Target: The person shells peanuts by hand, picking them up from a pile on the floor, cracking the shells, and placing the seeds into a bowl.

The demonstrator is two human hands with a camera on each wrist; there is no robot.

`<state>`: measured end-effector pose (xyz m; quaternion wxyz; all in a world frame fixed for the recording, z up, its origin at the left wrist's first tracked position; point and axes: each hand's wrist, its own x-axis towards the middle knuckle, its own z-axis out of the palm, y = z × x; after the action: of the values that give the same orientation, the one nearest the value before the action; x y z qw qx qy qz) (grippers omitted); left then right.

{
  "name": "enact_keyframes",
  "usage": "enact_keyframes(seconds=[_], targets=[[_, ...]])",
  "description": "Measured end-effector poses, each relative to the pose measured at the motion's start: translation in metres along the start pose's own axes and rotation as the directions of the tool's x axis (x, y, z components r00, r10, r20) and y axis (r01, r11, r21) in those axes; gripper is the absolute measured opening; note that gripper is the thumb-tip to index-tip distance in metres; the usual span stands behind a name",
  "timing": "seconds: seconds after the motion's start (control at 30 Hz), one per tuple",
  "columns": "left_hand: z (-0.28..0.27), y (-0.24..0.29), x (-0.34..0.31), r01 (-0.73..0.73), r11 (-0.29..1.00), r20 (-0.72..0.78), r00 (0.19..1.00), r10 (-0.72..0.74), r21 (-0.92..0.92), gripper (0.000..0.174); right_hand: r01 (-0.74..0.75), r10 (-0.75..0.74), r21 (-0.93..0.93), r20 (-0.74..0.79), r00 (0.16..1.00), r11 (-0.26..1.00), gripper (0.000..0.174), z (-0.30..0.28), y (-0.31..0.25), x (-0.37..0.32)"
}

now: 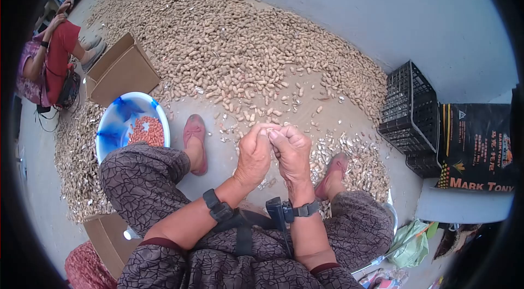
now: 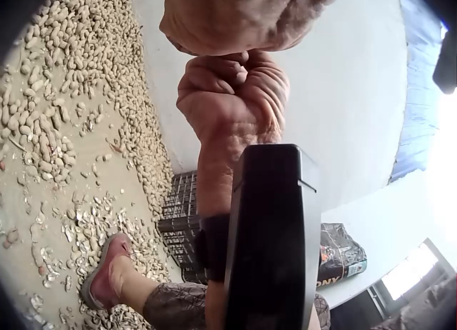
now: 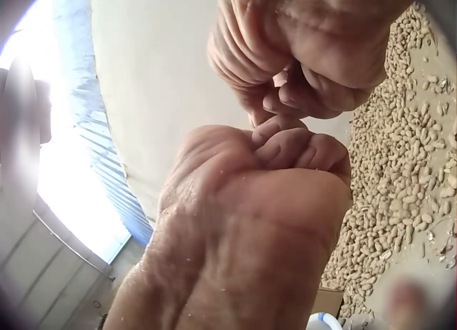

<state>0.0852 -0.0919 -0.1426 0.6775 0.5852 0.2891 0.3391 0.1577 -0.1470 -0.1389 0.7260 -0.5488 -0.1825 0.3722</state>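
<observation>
Both bare hands meet in front of the lap, above the floor between the feet. My left hand point(image 1: 255, 152) and my right hand point(image 1: 293, 152) have curled fingers, thumb tips brought together at a small pale peanut point(image 1: 269, 131). Fingers cover most of that peanut. In the left wrist view the right hand point(image 2: 232, 101) faces the camera, its fingers folded in. The right wrist view has the left hand point(image 3: 264, 173) below, fingertips close to those of the other hand. Beside the left knee stands a blue-and-white basin point(image 1: 117, 119) with shelled pink peanuts point(image 1: 147, 133).
A large heap of unshelled peanuts point(image 1: 229, 43) spreads along the wall. Empty shells point(image 1: 357, 166) litter the floor by both feet. Black crates point(image 1: 412, 108) and a black printed bag point(image 1: 475, 147) stand right. A cardboard box point(image 1: 124, 73) and another seated person point(image 1: 49, 65) are left.
</observation>
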Motion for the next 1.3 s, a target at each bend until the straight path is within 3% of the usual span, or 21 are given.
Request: enact_keyframes(seconds=[0.07, 0.13, 0.27, 0.33, 0.37, 0.43, 0.57, 0.67, 0.73, 0.83, 1.07, 1.2, 1.3], targets=[[-0.001, 0.003, 0.001, 0.03, 0.998, 0.0, 1.0, -0.03, -0.049, 0.025, 0.022, -0.023, -0.028, -0.017, 1.0, 0.999, 0.01, 0.002, -0.002, -0.001], [-0.004, 0.005, 0.002, 0.202, 0.969, 0.021, 0.979, -0.201, -0.143, 0.026, 0.014, -0.013, 0.018, -0.022, 1.0, 1.0, 0.008, 0.008, -0.008, -0.004], [-0.008, 0.001, 0.004, 0.221, 0.938, 0.033, 0.975, -0.22, -0.267, 0.027, 0.005, -0.006, -0.047, -0.026, 1.0, 0.999, 0.007, 0.008, -0.008, -0.006], [-0.014, -0.003, 0.007, 0.355, 0.869, 0.208, 0.932, -0.298, -0.346, 0.029, 0.01, -0.009, 0.049, -0.012, 1.0, 0.999, 0.006, 0.001, -0.002, -0.003], [-0.017, -0.001, 0.008, 0.353, 0.868, 0.203, 0.933, -0.297, -0.349, 0.029, 0.008, -0.008, 0.047, -0.007, 1.0, 0.999, 0.006, 0.0, -0.001, -0.002], [-0.02, 0.004, 0.008, 0.261, 0.957, 0.302, 0.929, -0.213, -0.128, 0.03, 0.017, -0.016, 0.008, -0.068, 0.998, 1.0, 0.007, -0.004, 0.0, -0.003], [-0.025, 0.0, 0.011, 0.274, 0.961, 0.334, 0.909, -0.25, -0.026, 0.031, 0.029, -0.032, -0.058, -0.054, 0.998, 0.998, 0.006, -0.006, -0.004, -0.002], [-0.028, -0.012, 0.017, 0.281, 0.958, 0.334, 0.909, -0.249, -0.051, 0.03, -0.002, -0.005, -0.139, -0.054, 0.999, 0.99, 0.005, -0.008, -0.008, -0.003], [-0.029, -0.014, 0.019, 0.454, 0.821, 0.381, 0.868, -0.319, -0.347, 0.031, -0.034, 0.035, 0.021, -0.054, 0.998, 0.999, 0.006, -0.013, -0.011, -0.003], [-0.027, -0.002, 0.018, 0.444, 0.794, 0.429, 0.865, -0.259, -0.415, 0.035, -0.078, 0.083, 0.074, -0.068, 0.994, 0.994, 0.007, -0.022, -0.015, -0.002], [-0.019, -0.012, 0.01, 0.46, 0.764, 0.463, 0.853, -0.239, -0.453, 0.038, -0.186, 0.191, -0.047, 0.121, 0.974, 0.981, 0.017, -0.023, -0.023, -0.005], [-0.018, -0.018, 0.008, 0.507, 0.74, 0.493, 0.827, -0.271, -0.442, 0.034, -0.176, 0.188, -0.112, 0.108, 0.976, 0.978, 0.015, -0.018, -0.025, -0.009], [-0.02, -0.024, 0.01, 0.529, 0.742, 0.468, 0.822, -0.326, -0.412, 0.032, -0.067, 0.087, -0.261, 0.066, 0.994, 0.963, 0.015, -0.016, -0.02, -0.008]])
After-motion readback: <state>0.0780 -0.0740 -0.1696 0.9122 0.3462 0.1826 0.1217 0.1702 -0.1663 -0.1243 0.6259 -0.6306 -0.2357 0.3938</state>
